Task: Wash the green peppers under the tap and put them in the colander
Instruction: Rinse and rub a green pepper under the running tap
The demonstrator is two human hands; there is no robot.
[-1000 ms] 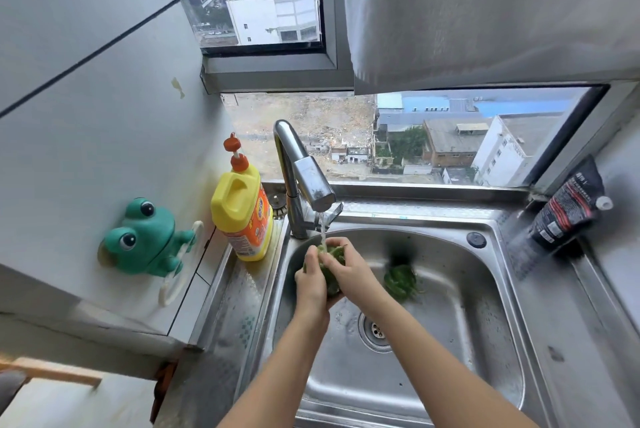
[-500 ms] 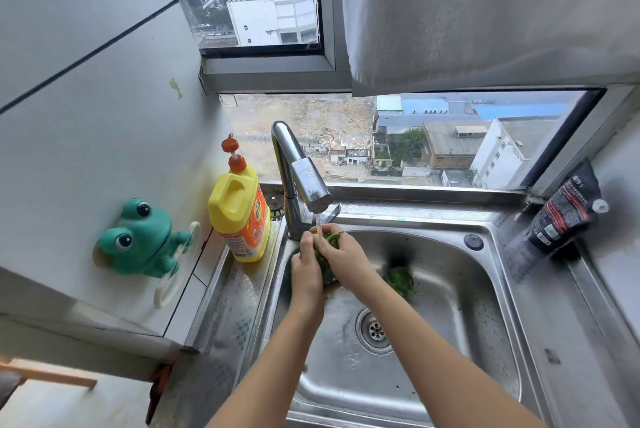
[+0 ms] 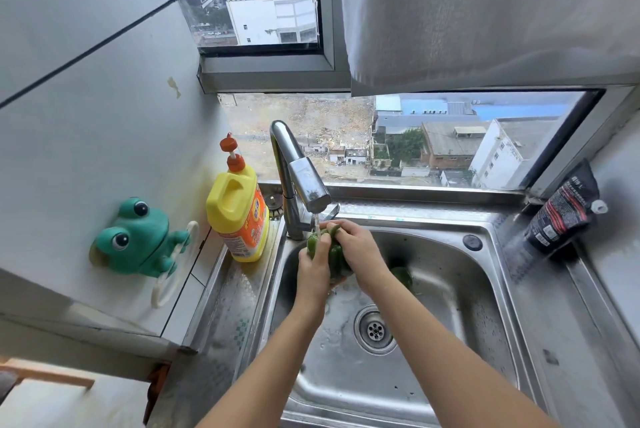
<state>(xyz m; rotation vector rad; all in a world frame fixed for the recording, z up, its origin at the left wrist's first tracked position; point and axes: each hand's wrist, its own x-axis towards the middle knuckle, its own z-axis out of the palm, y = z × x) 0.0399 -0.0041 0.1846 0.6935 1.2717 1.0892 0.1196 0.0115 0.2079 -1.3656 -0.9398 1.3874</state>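
A green pepper is held between both hands under the tap, where a thin stream of water runs onto it. My left hand grips its left side and my right hand wraps over its top and right side. A second green pepper lies on the sink floor behind my right wrist, partly hidden. No colander is in view.
The steel sink has its drain in the middle. A yellow detergent bottle stands left of the tap. A green frog holder hangs on the left wall. A black pouch leans at the back right corner.
Both hands keep hold of the pepper under the stream and have shifted around it, so more of its green surface shows between them now.
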